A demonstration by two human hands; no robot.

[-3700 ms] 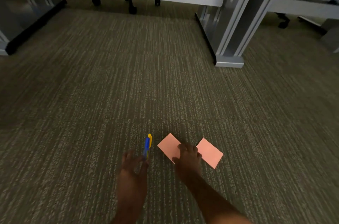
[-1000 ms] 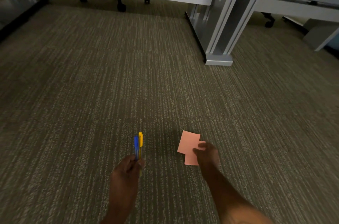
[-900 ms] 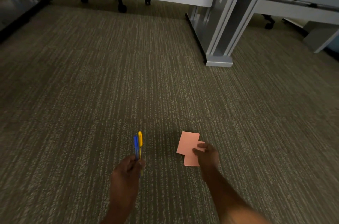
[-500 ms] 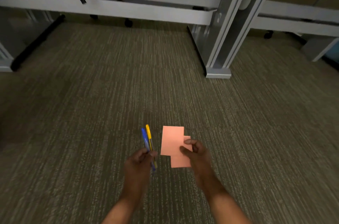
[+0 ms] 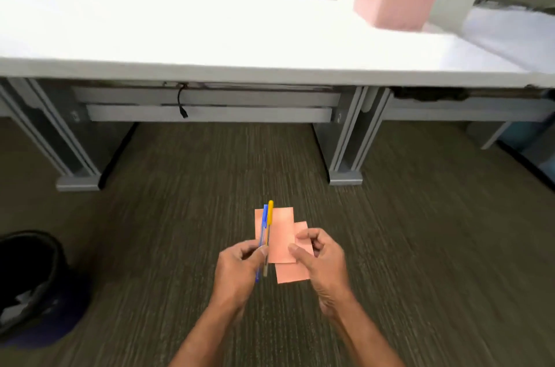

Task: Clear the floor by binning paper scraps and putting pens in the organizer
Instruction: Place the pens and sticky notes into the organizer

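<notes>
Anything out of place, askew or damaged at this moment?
Nothing stands out. The left hand holds two pens, the right hand two pink paper scraps. The pink organizer stands upright on the desk; the bin sits on the floor.

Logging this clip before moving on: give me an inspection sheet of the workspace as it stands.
Surface: carpet floor, no scraps or pens seen lying on it.
Job's things: blue and yellow pens in left hand; two pink paper scraps in right hand; pink organizer on white desk; dark bin at left.
Clutter: nothing seen.
Grippers: both hands closed on items.
Cables: black cable under desk.
Surroundings: grey desk legs.
</notes>
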